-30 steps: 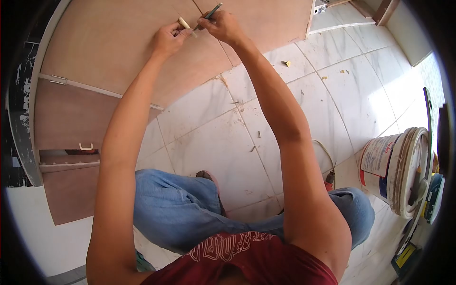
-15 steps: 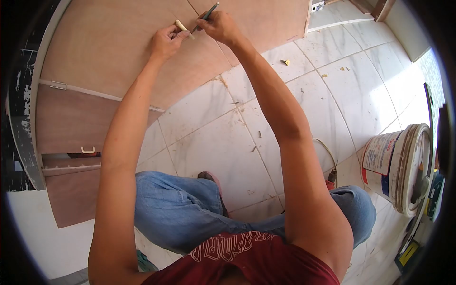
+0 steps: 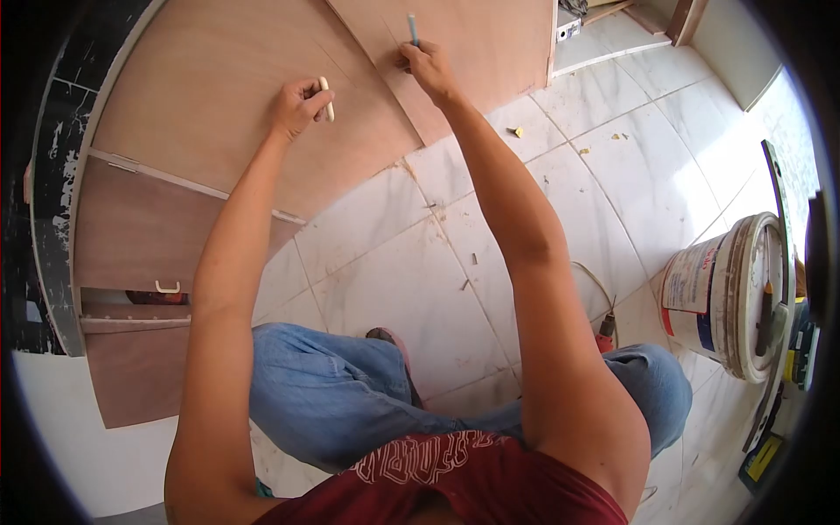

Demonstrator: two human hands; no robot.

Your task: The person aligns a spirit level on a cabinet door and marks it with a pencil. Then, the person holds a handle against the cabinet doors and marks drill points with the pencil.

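My left hand (image 3: pixel 298 107) is closed on a cream-coloured handle (image 3: pixel 327 100), held upright before a large brown wooden door panel (image 3: pixel 210 79). To its right, my right hand (image 3: pixel 426 68) grips a thin blue-green pencil (image 3: pixel 412 28) whose upper end points up; its lower end is hidden by the fingers. Behind that hand is a second brown panel (image 3: pixel 490 44), and a dark seam runs between the two panels. A similar cream handle (image 3: pixel 167 287) is fitted on a smaller panel (image 3: pixel 149 232) at the lower left.
A white bucket (image 3: pixel 700 293) lies at the right, with a long metal bar (image 3: pixel 774 175) beside it. A red tool with a cord (image 3: pixel 605 332) rests near my right knee. Small debris (image 3: pixel 516 132) dots the tiled floor (image 3: pixel 385 262). Black tiles edge the left.
My hands have moved apart. The left has come down with the handle, now turned more upright, and the right has shifted right with the pencil. The seam between the panels appears wider.
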